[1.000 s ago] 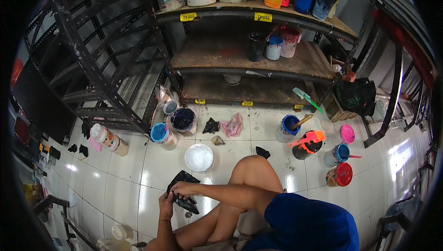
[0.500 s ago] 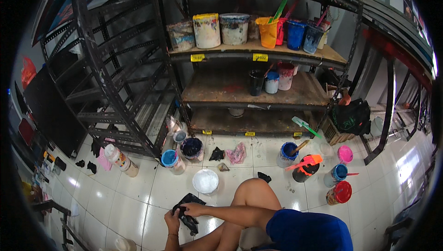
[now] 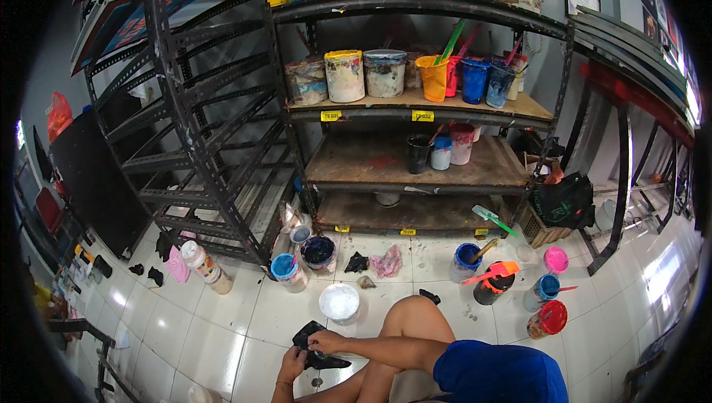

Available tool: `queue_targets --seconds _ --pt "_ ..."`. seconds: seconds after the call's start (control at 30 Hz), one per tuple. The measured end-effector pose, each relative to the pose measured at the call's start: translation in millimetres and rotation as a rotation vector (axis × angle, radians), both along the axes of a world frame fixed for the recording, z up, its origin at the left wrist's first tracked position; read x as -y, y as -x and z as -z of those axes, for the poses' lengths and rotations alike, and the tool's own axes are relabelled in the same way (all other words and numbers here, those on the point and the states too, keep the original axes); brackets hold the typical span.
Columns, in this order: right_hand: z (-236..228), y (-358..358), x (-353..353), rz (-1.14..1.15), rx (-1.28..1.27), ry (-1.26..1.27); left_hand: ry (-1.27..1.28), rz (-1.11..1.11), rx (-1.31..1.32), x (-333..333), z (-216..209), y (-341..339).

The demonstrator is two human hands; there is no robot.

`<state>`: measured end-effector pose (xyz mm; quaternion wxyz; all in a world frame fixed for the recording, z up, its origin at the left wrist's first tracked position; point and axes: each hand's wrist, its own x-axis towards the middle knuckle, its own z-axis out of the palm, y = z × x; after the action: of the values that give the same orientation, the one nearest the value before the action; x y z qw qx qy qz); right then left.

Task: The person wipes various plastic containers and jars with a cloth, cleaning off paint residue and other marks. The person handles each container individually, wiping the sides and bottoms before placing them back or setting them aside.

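Note:
A crumpled, slightly shiny black sheet, perhaps a plastic bag (image 3: 320, 359), hangs between my hands low in front of me. My left hand (image 3: 294, 363) is closed on its near left side. On its upper part, my right hand (image 3: 324, 341) pinches it, with that forearm crossing over my bent leg. Just beyond my hands stands a round white tub (image 3: 339, 304), its top showing white. The finer position of the fingers is too small to make out.
Open paint tubs stand on the tiles: blue (image 3: 288, 272) and dark (image 3: 319, 253) ahead-left, blue (image 3: 467, 261), orange-topped (image 3: 495, 289) and red (image 3: 549, 318) to the right. A black metal shelf (image 3: 415, 192) with paint pots rises ahead, a slanted rack (image 3: 189, 125) at left. Black and pink scraps (image 3: 386, 261) lie between.
The view has tilted up, so the scene sits lower and more of the top shelf shows. The black sheet has changed shape between my hands, which stay closed on it.

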<state>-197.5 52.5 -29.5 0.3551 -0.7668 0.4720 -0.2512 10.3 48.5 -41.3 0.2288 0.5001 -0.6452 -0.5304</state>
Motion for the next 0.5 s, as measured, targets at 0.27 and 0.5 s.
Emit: queue_targets --seconds 0.27,0.5 --pt "2 1 -2 0.030 0.003 -0.166 0.565 0.008 0.440 -1 -14 12" --pt "2 5 0 0.006 0.113 -0.165 0.390 -0.116 0.205 5 -12 11"
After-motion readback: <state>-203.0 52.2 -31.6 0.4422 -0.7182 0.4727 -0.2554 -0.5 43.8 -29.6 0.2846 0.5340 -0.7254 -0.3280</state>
